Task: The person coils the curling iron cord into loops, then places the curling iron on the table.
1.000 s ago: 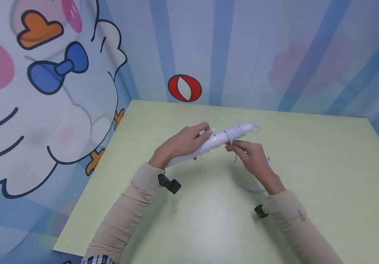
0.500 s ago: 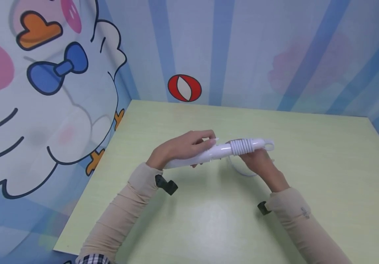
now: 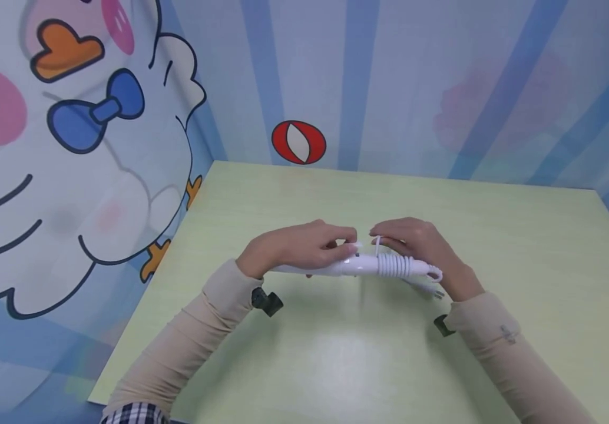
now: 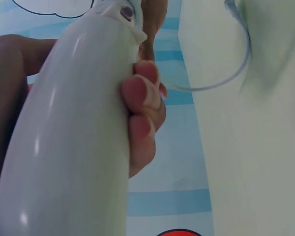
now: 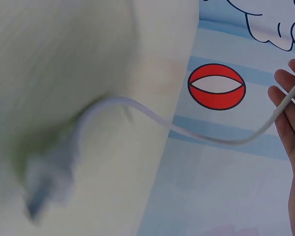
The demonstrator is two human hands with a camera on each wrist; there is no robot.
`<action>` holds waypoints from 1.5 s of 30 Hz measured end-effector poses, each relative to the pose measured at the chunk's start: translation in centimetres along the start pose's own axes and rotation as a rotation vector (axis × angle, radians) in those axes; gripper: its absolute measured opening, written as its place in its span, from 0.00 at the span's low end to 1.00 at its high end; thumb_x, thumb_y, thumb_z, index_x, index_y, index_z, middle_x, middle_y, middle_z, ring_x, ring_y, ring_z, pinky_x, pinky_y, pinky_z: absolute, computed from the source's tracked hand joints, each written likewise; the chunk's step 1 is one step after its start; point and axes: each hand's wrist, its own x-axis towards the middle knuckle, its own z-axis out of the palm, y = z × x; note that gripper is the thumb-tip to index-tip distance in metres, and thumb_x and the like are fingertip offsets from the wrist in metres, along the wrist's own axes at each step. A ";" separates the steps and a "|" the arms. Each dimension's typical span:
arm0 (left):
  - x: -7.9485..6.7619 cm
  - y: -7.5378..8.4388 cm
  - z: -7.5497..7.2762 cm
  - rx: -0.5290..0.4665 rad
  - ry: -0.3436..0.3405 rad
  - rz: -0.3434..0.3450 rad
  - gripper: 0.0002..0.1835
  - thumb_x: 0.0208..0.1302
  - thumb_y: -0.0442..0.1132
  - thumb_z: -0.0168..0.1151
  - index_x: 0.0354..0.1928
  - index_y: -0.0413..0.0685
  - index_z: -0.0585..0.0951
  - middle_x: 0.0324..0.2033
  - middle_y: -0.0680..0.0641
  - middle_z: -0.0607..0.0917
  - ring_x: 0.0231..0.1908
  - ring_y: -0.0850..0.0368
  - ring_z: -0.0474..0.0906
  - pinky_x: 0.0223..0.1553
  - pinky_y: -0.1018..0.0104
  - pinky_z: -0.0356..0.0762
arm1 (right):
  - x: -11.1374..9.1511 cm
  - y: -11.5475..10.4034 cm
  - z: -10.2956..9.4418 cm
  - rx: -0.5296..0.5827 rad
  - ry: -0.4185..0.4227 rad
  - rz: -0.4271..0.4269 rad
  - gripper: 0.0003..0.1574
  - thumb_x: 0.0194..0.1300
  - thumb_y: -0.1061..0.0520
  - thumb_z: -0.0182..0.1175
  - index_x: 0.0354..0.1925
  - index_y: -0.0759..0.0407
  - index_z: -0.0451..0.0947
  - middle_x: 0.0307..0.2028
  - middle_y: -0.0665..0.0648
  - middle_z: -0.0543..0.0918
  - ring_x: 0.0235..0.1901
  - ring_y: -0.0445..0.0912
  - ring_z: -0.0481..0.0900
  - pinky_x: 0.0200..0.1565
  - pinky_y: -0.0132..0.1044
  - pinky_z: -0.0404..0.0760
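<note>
A white wand-shaped electric appliance is held level above the table, its exact kind unclear. Its power cord is wound in several coils around the right end, next to a small end loop. My left hand grips the body, thumb and fingers around it; the left wrist view shows the fingers curled against the smooth white side. Beyond the coils, my right hand pinches the loose cord above the appliance. From there the cord hangs down to a plug, blurred in the right wrist view.
A pale green table lies below both hands. Behind it stands a blue-striped wall with a printed red ball. A large cartoon bird print covers the left side.
The appliance has come lower and turned from slanting to nearly level in my left hand. My right hand has passed from the near side, under the handle, to the far side with the cord.
</note>
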 end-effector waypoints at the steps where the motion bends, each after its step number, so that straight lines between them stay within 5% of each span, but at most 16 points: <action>1: 0.0 0.0 0.1 0.016 -0.005 0.005 0.12 0.73 0.55 0.42 0.44 0.60 0.71 0.32 0.51 0.79 0.23 0.58 0.79 0.24 0.64 0.78 | 0.1 0.1 -0.1 -0.019 -0.001 -0.010 0.15 0.59 0.62 0.65 0.47 0.58 0.82 0.43 0.54 0.86 0.44 0.48 0.84 0.47 0.44 0.79; 10: 0.5 0.5 0.7 0.200 0.001 -0.016 0.11 0.74 0.52 0.42 0.38 0.55 0.69 0.24 0.52 0.76 0.18 0.60 0.73 0.25 0.67 0.71 | 1.0 0.1 -1.1 -0.143 -0.032 -0.032 0.15 0.55 0.62 0.68 0.43 0.54 0.85 0.40 0.51 0.87 0.38 0.46 0.85 0.41 0.43 0.81; 17: 1.3 0.2 1.4 0.340 0.013 -0.155 0.12 0.73 0.52 0.43 0.38 0.54 0.70 0.25 0.52 0.76 0.20 0.60 0.73 0.25 0.67 0.70 | 1.5 -0.6 -1.2 -0.206 -0.077 -0.024 0.11 0.54 0.59 0.69 0.39 0.54 0.85 0.36 0.51 0.88 0.33 0.45 0.85 0.37 0.42 0.81; 26: 2.8 -0.3 2.3 0.524 0.087 -0.318 0.14 0.74 0.52 0.42 0.42 0.53 0.72 0.24 0.52 0.74 0.23 0.58 0.71 0.23 0.66 0.65 | 1.6 -1.9 -0.3 -0.288 -0.194 0.132 0.08 0.60 0.57 0.66 0.39 0.56 0.85 0.33 0.52 0.88 0.26 0.45 0.83 0.31 0.41 0.80; 37: 3.3 -1.6 2.7 0.476 0.213 -0.405 0.14 0.74 0.53 0.42 0.45 0.53 0.71 0.25 0.50 0.75 0.22 0.57 0.72 0.22 0.67 0.67 | 1.3 -2.7 1.3 -0.185 -0.225 0.364 0.10 0.66 0.53 0.60 0.41 0.56 0.83 0.21 0.47 0.80 0.15 0.37 0.66 0.21 0.33 0.65; 45: 3.4 -2.6 2.2 0.393 0.262 -0.428 0.13 0.74 0.53 0.41 0.45 0.55 0.71 0.26 0.50 0.76 0.24 0.57 0.73 0.24 0.65 0.69 | 0.4 -3.1 2.4 -0.061 -0.190 0.476 0.15 0.69 0.49 0.56 0.45 0.55 0.82 0.24 0.48 0.84 0.17 0.35 0.71 0.22 0.33 0.67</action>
